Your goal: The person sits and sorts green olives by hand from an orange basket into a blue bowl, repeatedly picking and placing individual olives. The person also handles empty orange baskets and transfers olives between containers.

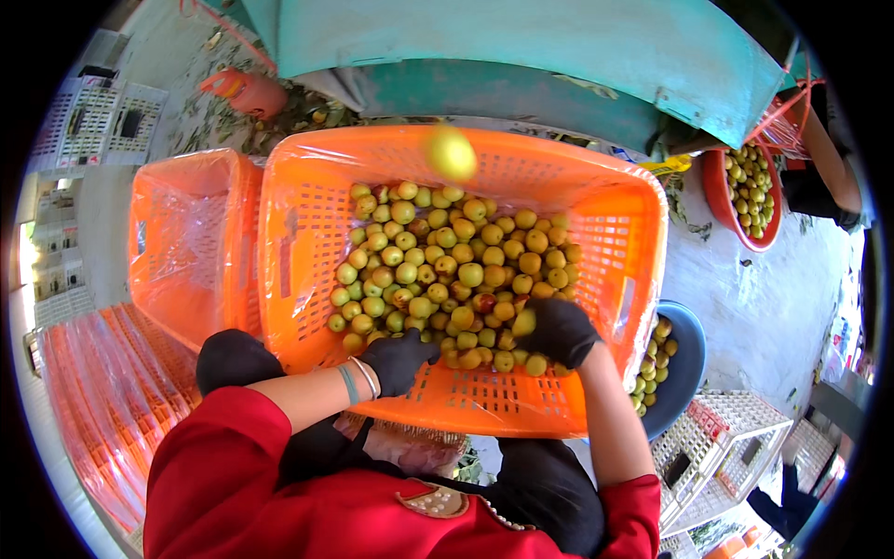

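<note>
Before me stands a large orange plastic crate (328, 154), lined with clear film and holding many small round yellow-green fruits (471, 274), some with brown or red patches. My left hand (399, 360), in a black glove, rests at the near left edge of the fruit; its fingers point down and whether they hold a fruit is hidden. My right hand (561, 332), also gloved in black, is at the near right of the heap with a yellow-green fruit (524, 322) at its fingers. A blurred yellow fruit (450, 154) appears in front of the crate's far wall.
Another film-lined orange crate (185, 237) is at the left, above stacked orange crates (115, 398). A blue basin (688, 349) and a red basin (716, 189) hold fruit at the right. White crates (726, 447) stand lower right. A teal metal structure (517, 42) spans the far side. Another person's arm (827, 154) shows.
</note>
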The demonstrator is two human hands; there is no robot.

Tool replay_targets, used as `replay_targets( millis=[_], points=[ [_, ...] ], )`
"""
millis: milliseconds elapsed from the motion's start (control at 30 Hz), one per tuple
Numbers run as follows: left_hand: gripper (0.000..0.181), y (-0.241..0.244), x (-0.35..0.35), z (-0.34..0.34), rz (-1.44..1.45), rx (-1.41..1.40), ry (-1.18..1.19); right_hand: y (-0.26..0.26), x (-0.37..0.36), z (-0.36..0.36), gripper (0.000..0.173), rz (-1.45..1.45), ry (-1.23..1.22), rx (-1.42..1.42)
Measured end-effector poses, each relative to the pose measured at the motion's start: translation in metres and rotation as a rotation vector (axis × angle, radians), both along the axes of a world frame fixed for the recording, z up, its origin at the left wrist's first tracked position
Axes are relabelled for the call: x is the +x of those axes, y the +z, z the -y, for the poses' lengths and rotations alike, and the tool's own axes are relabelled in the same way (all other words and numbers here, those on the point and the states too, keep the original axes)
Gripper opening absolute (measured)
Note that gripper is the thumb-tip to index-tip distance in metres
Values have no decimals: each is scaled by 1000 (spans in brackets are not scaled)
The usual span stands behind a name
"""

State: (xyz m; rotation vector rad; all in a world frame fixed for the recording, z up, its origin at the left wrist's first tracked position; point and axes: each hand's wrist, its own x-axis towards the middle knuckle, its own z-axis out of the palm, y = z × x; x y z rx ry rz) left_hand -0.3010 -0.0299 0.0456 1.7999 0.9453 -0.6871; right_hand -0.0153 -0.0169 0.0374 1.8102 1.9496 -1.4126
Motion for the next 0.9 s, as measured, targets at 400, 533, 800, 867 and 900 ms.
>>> replay_targets(
  millis=[400, 533, 800, 867, 900],
  points=[
    [49, 10, -56, -47, -97, -159, 55, -48, 1, -6, 52, 43, 277, -482],
    [52, -10, -52, -63, -258, -34, -97, -43, -23, 22, 60, -68, 377, -38],
    [31, -4, -33, -53, 6, -96, 25, -4, -8, -1, 50, -324, -66, -459],
    [32, -2, -37, -55, 49, -168, 111, -2, 9, -21, 38, -251, -149, -271],
    [33, -3, -36, -60, 78, -206, 142, -3, 16, -29, 46, -129, -146, -223]
  ],
)
